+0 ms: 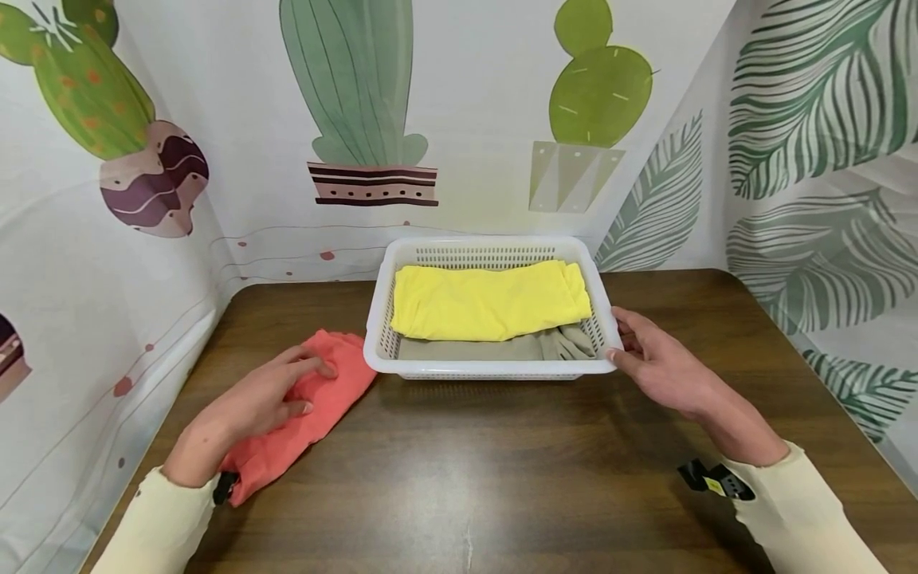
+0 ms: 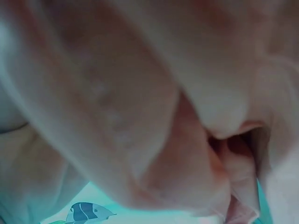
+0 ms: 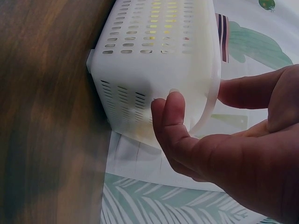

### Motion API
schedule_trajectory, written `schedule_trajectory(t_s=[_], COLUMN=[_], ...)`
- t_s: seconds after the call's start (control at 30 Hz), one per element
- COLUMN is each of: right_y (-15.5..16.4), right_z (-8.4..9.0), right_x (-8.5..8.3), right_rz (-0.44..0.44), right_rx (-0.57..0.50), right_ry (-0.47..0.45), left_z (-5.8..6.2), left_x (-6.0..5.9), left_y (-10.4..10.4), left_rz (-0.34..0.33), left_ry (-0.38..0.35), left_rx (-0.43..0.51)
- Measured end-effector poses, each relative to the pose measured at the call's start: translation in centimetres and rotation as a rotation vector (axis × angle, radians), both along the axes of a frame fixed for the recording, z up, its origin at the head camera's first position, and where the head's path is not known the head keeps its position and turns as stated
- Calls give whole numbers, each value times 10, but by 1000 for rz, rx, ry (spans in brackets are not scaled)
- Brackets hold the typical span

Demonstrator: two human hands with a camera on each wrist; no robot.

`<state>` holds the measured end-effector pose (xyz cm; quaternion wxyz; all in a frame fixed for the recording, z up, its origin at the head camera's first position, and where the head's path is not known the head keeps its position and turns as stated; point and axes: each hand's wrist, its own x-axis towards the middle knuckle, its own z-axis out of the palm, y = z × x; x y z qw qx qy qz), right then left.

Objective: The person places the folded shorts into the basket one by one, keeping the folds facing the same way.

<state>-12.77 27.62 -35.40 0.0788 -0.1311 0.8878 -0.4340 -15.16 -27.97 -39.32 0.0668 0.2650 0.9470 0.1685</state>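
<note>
We see our left hand (image 1: 268,395) lying flat, fingers relaxed, on the red cloth (image 1: 301,414) at the counter's (image 1: 502,470) near left. Our right hand (image 1: 663,367) grips the basket's (image 1: 488,368) right rim (yellow cloth (image 1: 491,301) inside).

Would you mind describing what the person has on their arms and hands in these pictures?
Both arms wear long pale cream sleeves ending at the wrists. The left hand and right hand are bare: no gloves, and no rings that I can make out. A small black device sits under the left cuff, and a black device with a yellow label at the right cuff.
</note>
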Motion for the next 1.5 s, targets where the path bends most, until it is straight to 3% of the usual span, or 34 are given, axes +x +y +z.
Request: schedule_trajectory(t_s=[0.2, 0.57, 0.8, 1.13, 1.5], right_y=[-2, -2, -2, -1, -1], right_z=[1, 0, -1, -1, -1], right_x=[0, 0, 0, 1, 1], right_rz=[12, 8, 8, 7, 7], right_rx=[-34, -20, -22, -29, -37], right_ry=[12, 8, 9, 10, 4], left_z=[-1, 2, 1, 5, 4], left_x=[4, 12, 17, 25, 33], left_y=[-3, -4, -3, 5, 23], left_rz=[-44, -122, -187, -179, -231], left_ry=[12, -33, -15, -107, -119], left_rx=[26, 49, 83, 68, 22])
